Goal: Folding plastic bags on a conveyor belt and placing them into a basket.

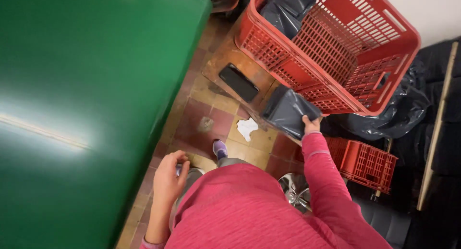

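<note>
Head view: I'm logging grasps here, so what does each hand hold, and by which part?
The right hand grips a folded dark plastic bag by its lower right corner, beside the red basket. The left hand is curled, holding nothing visible.

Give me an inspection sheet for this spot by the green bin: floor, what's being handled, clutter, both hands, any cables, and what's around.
Surface: worn red and yellow tiled floor, stained.
Things in hand: folded dark plastic bag, held up beside the big red crate, which has more dark bags inside.
Clutter: black phone-like slab on a board; white crumpled scrap on the tiles.
Hands: right hand grips the bag's edge; left hand is loosely curled, holding nothing that can be made out.
Cables: nothing seen.
Surroundings: large green bin on the left, small red crate, dark bags heaped against the wall, wooden stick.
</note>
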